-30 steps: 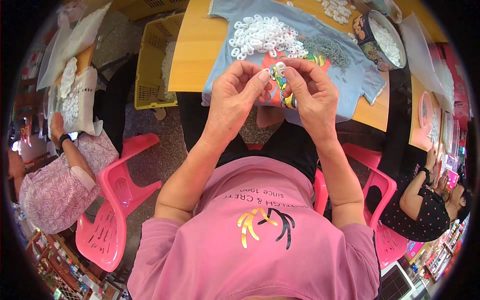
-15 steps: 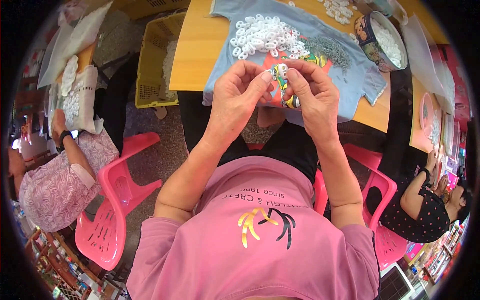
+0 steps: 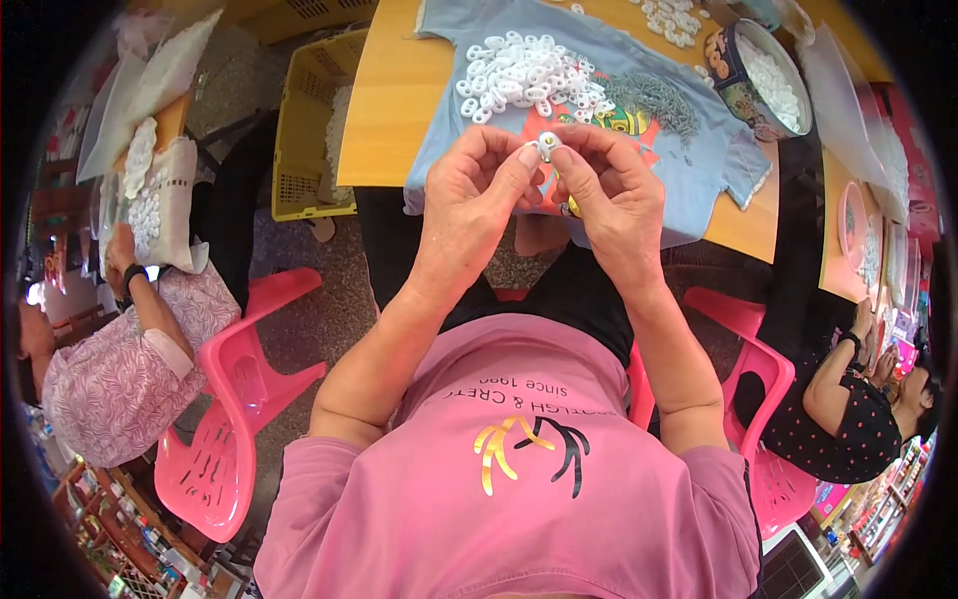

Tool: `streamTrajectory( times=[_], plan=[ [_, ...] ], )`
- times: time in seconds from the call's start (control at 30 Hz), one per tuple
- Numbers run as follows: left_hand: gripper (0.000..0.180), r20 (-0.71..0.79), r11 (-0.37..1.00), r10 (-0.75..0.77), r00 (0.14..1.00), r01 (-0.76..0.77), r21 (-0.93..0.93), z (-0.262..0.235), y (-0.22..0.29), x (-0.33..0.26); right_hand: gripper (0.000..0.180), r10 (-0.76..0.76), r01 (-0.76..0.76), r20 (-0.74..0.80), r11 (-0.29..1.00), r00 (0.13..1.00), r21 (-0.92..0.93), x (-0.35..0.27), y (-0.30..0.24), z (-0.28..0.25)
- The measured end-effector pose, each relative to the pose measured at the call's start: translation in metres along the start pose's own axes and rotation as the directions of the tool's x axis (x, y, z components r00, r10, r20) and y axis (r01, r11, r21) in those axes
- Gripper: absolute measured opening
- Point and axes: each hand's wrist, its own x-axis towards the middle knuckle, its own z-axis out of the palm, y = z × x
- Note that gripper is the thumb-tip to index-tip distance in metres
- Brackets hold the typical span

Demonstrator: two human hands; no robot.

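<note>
Above the near edge of a blue printed T-shirt (image 3: 439, 110), both my hands meet at a small white oval plastic piece with holes (image 3: 548, 143). My left hand (image 3: 484, 185) is closed in a pinch at its left side. From the right, my right hand (image 3: 611, 190) pinches the same piece between thumb and fingers. A small shiny spot shows at the piece, partly hidden by the thumbs. Just beyond my fingers lies a heap of similar white oval pieces (image 3: 519, 75). To its right spreads a pile of small grey metal parts (image 3: 659, 100).
The shirt covers part of a wooden table (image 3: 384, 120). A patterned round tin (image 3: 733, 85) of white pieces stands at the right, with more white pieces (image 3: 674, 20) behind. A yellow crate (image 3: 289, 150) is left of the table. People sit at both sides near pink chairs (image 3: 225, 429).
My right hand has shifted slightly left, bringing the white piece against my left fingertips. It has turned and now sits between both thumbs.
</note>
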Motion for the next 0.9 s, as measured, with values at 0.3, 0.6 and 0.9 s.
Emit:
streamTrajectory(
  times=[0.3,0.6,0.9],
  plan=[
    [0.015,0.048,0.994,-0.026,0.999,0.031,-0.109,0.000,-0.003,0.001,0.020,-0.066,0.065,0.000,0.995,0.998,0.074,0.000,0.006,-0.001],
    [0.016,0.074,0.990,-0.053,0.996,0.062,-0.127,-0.004,-0.008,0.004,0.021,-0.044,0.046,-0.015,0.993,0.999,0.110,-0.002,0.007,0.001],
    [0.038,0.209,0.971,0.234,0.949,-0.238,-0.006,0.000,-0.019,0.008,0.043,0.142,-0.192,0.145,0.879,0.979,0.437,0.001,0.003,-0.005]
  ],
)
